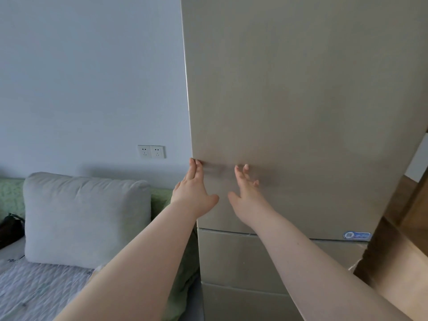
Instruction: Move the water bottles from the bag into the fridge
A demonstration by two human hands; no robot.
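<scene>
Reaching up with both bare arms to the fridge (324,54). Holding the left hand (193,188) at the left edge of the upper door (289,123), fingers (194,164) straight and pressed together, thumb stuck out to the side; cannot tell whether hooking round the edge or only lying along it, with the tips blurred. Holding the right hand (246,193) just to the right of the left one, over the door's face, fingers spread apart and nearly straight, gripping nothing; on the metal or just off it, hard to make out, only a smeared reflection above the fingertips. Shut all the way, hiding whatever sits inside. Below both wrists, a seam and then two lower compartments (231,256), partly covered by the right forearm, the bottom one cut off by the frame. Far right of the right hand, low on the door, a blue sticker (356,235), print too small to read. Beyond that, a strip of wooden furniture (405,262), cropped at the edge. Left of the left hand, a double wall socket (151,151) on the pale wall (81,77), and lower down a grey cushion (85,218) on a quilted cover (34,293). Well left of that, at the very edge, a dark object (10,228), half cut off and too shadowed to name as a bag or anything else
</scene>
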